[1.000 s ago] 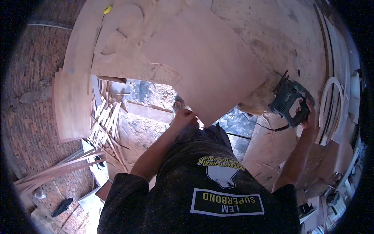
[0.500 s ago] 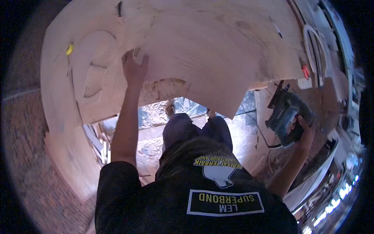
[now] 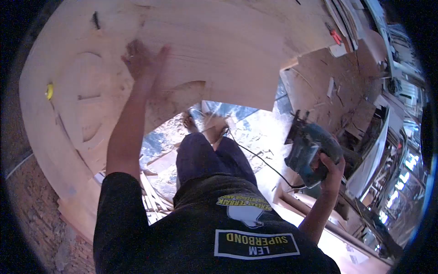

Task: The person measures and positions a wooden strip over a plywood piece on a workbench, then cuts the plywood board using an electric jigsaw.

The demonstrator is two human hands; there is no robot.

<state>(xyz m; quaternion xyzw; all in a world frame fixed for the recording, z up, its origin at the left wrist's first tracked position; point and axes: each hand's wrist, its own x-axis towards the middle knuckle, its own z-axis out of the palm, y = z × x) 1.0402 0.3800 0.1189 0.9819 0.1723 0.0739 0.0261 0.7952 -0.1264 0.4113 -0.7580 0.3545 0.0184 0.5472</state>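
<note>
Jigsaw [image 3: 306, 148] in the right hand [image 3: 332, 170], beside the wooden panel [image 3: 232, 59]

Inverted on the dark shirt [image 3: 180, 233], a boxed label reads "LEM SUPERBOND"; above it, folds distort yellow lettering, with "TERBAIK" legible. One jigsaw, trailing one cord [image 3: 260, 158], has its handle grasped by the right fingers, well apart from the left hand [image 3: 145, 61]. Those fingers are spread over the panel, holding nothing visible; blur hides whether they touch it. One yellow item [image 3: 49, 92], one red-handled tool [image 3: 336, 36] and two feet [image 3: 188, 122] show. Any jigsaw brand is unreadable.
</note>
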